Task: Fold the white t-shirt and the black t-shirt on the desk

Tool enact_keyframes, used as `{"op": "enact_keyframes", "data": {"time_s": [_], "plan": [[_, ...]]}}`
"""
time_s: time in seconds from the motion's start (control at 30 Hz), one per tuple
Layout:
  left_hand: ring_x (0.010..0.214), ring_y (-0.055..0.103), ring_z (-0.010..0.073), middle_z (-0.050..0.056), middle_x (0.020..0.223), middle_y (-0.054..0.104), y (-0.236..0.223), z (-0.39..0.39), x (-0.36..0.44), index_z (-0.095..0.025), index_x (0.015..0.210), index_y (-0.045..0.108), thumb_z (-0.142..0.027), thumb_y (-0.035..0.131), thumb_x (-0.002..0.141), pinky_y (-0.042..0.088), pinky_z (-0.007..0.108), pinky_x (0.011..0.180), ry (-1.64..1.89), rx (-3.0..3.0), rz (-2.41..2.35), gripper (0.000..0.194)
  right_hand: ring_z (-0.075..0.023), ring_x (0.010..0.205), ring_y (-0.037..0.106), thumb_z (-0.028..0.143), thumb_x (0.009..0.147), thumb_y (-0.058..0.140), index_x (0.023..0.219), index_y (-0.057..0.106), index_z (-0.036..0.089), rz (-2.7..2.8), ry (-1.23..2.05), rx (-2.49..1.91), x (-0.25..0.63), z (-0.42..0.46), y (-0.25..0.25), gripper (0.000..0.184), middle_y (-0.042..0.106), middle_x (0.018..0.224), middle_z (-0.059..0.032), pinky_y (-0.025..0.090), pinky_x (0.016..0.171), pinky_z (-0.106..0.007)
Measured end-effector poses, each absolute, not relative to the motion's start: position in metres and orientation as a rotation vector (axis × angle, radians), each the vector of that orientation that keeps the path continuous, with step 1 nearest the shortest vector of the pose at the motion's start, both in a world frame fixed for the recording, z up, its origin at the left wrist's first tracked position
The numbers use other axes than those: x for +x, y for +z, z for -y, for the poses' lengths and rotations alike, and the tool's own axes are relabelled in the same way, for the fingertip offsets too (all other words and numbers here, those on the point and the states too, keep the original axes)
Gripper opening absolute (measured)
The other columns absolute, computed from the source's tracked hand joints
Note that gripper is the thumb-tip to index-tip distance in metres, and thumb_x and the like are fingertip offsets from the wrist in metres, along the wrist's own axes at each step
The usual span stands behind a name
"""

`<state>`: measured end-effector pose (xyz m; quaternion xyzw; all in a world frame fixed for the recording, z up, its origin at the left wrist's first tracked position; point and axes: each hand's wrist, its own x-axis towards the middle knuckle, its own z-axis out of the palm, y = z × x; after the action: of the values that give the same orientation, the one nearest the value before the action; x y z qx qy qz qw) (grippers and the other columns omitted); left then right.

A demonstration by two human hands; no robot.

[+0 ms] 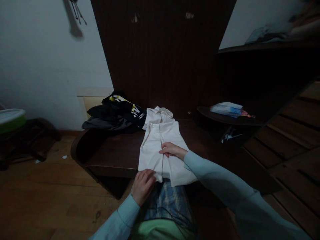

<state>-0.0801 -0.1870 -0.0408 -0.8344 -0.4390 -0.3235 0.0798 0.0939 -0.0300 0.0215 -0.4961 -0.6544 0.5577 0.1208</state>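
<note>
- Nearest, blue plaid cloth (170, 200) covers the person's lap, just before the hem of the white shorts (150, 153).
- The left hand (143, 186) curls at the shorts' left leg hem; whether it grips the cloth cannot be told.
- The right hand (172, 150) has its fingertips together on the shorts' front seam; whether they pinch a fold cannot be told.
- The shorts lie front up, legs toward the person, on the dark bench (112, 155). Smoothing them well would likely mean steadying the hem lightly, sweeping outward from the seam, and squaring the creased left leg.
- Beyond the shorts' waistband sits another pale garment (160, 115), touching it; care seems needed not to drag both.
- Left of that, beyond the shorts, dark clothes (107, 116) lie heaped.
</note>
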Motion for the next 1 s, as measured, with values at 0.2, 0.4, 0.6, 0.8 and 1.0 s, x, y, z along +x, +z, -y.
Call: {"op": "enact_keyframes", "data": {"time_s": [0.2, 0.4, 0.6, 0.8, 1.0], "plan": [[0.085, 0.054, 0.0172, 0.007, 0.084, 0.059, -0.044, 0.197, -0.078, -0.018, 0.087, 0.049, -0.010, 0.039, 0.075, 0.045, 0.029, 0.071, -1.330, -2.532, 1.222, 0.018, -0.0025, 0.027, 0.033, 0.017, 0.066, 0.058, 0.057, 0.046, 0.016, 1.883, 1.692, -1.353, 0.099, 0.022, 0.019, 0.015, 0.046, 0.034, 0.0080, 0.015, 0.029, -0.015], [0.079, 0.052, 0.0209, 0.008, 0.084, 0.057, -0.031, 0.191, -0.062, -0.017, 0.111, 0.046, -0.014, 0.043, 0.075, 0.043, 0.034, 0.068, -0.817, -2.649, 1.403, 0.037, -0.0025, 0.026, 0.027, 0.027, 0.077, 0.048, 0.051, 0.050, 0.014, 1.955, 1.517, -1.456, 0.092, 0.018, 0.023, 0.029, 0.051, 0.038, 0.0033, 0.013, 0.029, -0.018], [0.073, 0.050, 0.0192, 0.006, 0.078, 0.055, -0.023, 0.188, -0.054, -0.018, 0.108, 0.050, -0.014, 0.042, 0.077, 0.043, 0.031, 0.064, -0.741, -2.660, 1.380, 0.033, -0.0037, 0.029, 0.028, 0.018, 0.072, 0.052, 0.047, 0.047, 0.015, 1.938, 1.283, -1.515, 0.085, 0.008, 0.023, 0.025, 0.043, 0.032, 0.0068, 0.019, 0.034, -0.019], [0.071, 0.052, 0.0163, 0.003, 0.074, 0.055, -0.013, 0.188, -0.048, -0.020, 0.109, 0.048, -0.016, 0.039, 0.080, 0.044, 0.029, 0.065, -0.664, -2.640, 1.372, 0.030, -0.0058, 0.032, 0.032, 0.023, 0.070, 0.053, 0.039, 0.044, 0.016, 1.921, 1.182, -1.541, 0.085, -0.008, 0.015, 0.034, 0.035, 0.027, 0.0069, 0.024, 0.041, -0.020], [0.069, 0.052, 0.0155, 0.002, 0.070, 0.054, -0.005, 0.186, -0.044, -0.020, 0.104, 0.052, -0.018, 0.043, 0.080, 0.045, 0.027, 0.063, -0.581, -2.669, 1.397, 0.025, -0.0060, 0.036, 0.034, 0.015, 0.064, 0.057, 0.051, 0.051, 0.015, 1.840, 1.160, -1.538, 0.084, -0.016, 0.006, 0.014, 0.040, 0.034, 0.0088, 0.023, 0.042, -0.020]]}}
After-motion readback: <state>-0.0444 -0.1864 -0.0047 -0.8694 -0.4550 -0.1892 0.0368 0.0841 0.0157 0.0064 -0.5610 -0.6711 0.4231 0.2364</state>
